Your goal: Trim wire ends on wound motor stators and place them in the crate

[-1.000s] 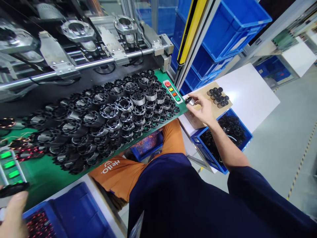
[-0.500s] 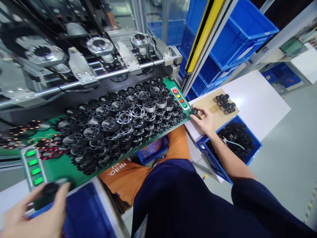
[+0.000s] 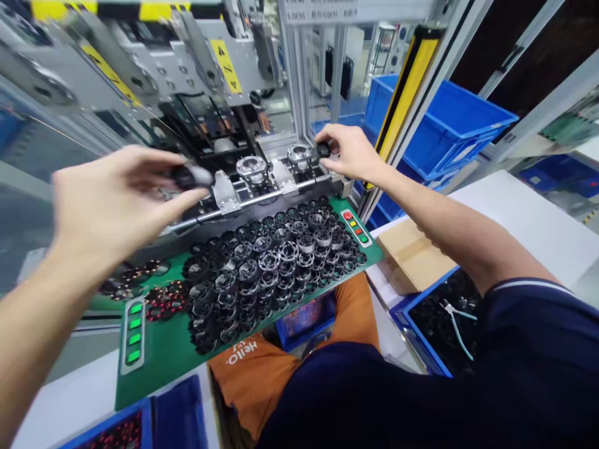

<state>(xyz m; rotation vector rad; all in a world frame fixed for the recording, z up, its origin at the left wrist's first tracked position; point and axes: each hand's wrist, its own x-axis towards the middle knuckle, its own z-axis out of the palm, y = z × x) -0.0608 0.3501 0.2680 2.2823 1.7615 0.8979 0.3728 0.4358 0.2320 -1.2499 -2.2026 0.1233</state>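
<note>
My left hand (image 3: 115, 199) is raised over the left of the machine, fingers pinched on a small black ring-shaped part (image 3: 191, 177) that is blurred by motion. My right hand (image 3: 350, 151) reaches to the machine's right end and pinches another black ring part (image 3: 323, 149) beside a round metal fixture (image 3: 299, 156). A second metal fixture (image 3: 251, 168) sits between the two hands. Below them, a green work surface (image 3: 163, 349) carries a dense pile of black ring parts (image 3: 271, 262).
Button panels sit on the green surface: green lights (image 3: 134, 333) at left, red, yellow and green buttons (image 3: 355, 227) at right. A cardboard sheet (image 3: 414, 255) and a blue bin (image 3: 440, 318) with parts and pliers lie right. Blue crates (image 3: 449, 131) stand behind a yellow post (image 3: 406, 81).
Both hands rose from the bench edges to the machine fixtures, each carrying a black ring part. The view tilted upward, showing more of the machine.
</note>
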